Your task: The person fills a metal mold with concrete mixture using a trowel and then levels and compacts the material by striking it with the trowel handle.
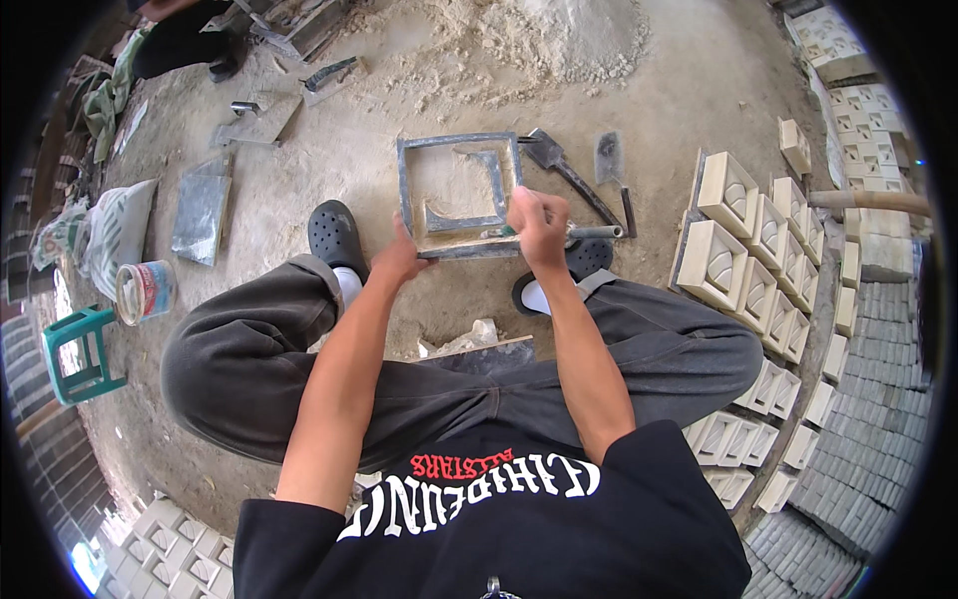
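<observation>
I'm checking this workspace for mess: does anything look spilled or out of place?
Loose pale powder lies heaped straight on the floor beyond the frame, its edges scattered and crumbly. That looks untidy, though possibly deliberate.

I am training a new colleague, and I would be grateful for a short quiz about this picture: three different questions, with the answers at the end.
1. Multiple choice. At which corner does the left hand touch the grey frame?
A) far right
B) near left
C) far left

2. True or false: the stool on the left side of the picture is red.

3. Short answer. Which hand is closed in a fist, and what does it hold?

Key:
1. B.
2. False; it is green.
3. The right hand; it holds a rod-shaped tool.
</observation>
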Motion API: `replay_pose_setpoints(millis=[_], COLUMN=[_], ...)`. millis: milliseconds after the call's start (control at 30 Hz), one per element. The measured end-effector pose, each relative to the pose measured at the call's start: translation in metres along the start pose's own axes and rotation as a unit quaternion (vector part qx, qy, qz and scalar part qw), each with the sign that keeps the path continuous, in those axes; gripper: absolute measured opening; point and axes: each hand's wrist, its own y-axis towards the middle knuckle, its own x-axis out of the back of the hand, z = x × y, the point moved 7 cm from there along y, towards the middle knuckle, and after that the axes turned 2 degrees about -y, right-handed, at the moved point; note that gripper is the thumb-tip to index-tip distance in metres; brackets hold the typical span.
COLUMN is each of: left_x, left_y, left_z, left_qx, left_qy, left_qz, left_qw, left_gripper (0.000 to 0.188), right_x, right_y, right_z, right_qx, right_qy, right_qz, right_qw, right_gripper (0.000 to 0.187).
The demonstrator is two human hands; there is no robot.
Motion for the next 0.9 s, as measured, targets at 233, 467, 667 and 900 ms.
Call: replay_pose_setpoints(millis=[233, 467, 667, 900], left_x=[0.008, 0.006, 0.021, 0.044], left_y=[-0.011, -0.01, -0.029, -0.059], left_z=[-0.024, -0.018, -0.044, -0.11], left_qx=[0.039, 0.013, 0.062, -0.112], left_qy=[0.017, 0.008, 0.006, 0.239], left_qz=[0.032, 0.022, 0.015, -0.227], left_qw=[0.999, 1.0, 0.998, 0.937], left_gripper=[0.125, 0.125, 0.136, 0.145], right_x=[0.017, 0.024, 0.038, 0.058], right_y=[0.002, -0.003, -0.009, 0.005], right_z=[-0.003, -0.013, -0.011, 0.007], right_qx=[-0.022, 0.003, 0.035, 0.014], right_qy=[0.034, 0.048, 0.061, 0.16], right_qz=[-0.029, -0.047, -0.033, -0.165], right_qw=[0.999, 0.998, 0.997, 0.973], right_gripper=[0.044, 0.045, 0.045, 0.053])
